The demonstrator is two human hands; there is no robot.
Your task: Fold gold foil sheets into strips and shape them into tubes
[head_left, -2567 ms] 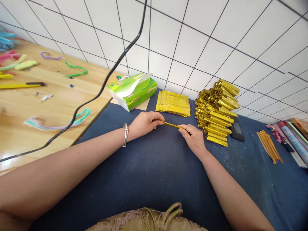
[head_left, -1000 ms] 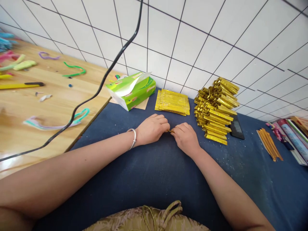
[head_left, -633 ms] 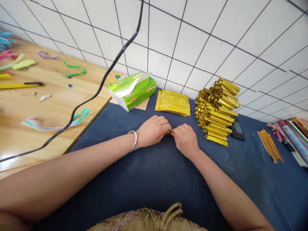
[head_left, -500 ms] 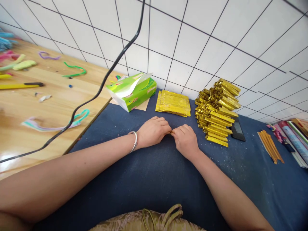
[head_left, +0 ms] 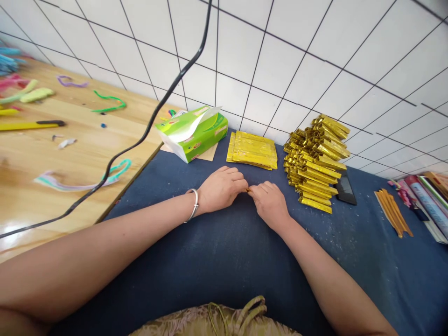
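My left hand [head_left: 222,189] and right hand [head_left: 269,204] sit knuckle to knuckle on the blue cloth [head_left: 210,261] that covers this part of the counter, just in front of the flat stack of gold sheets [head_left: 252,149]. Both sets of fingers are clenched around 1 gold strip [head_left: 248,190]; only a sliver of it shows between my hands, so I cannot tell how far its folding has gone.

Judging by the piles, a good share of the work looks done. To the right of the flat stack, a tall heap of folded gold pieces [head_left: 317,161] stands, and the flat stack itself still holds many sheets, so plenty appears left.

For room: the cloth in front of the flat stack, towards my body, gives my forearms open space. To the left of the stack the green tissue box [head_left: 192,131] sits near, and beyond it the cloth's edge meets bare wood, where a black cable [head_left: 140,137] hangs across. The tiled wall [head_left: 280,60] rises right behind the stack. Well right of it, past the heap, lie a dark phone [head_left: 345,188], a few orange sticks [head_left: 392,212] and some books [head_left: 429,203].
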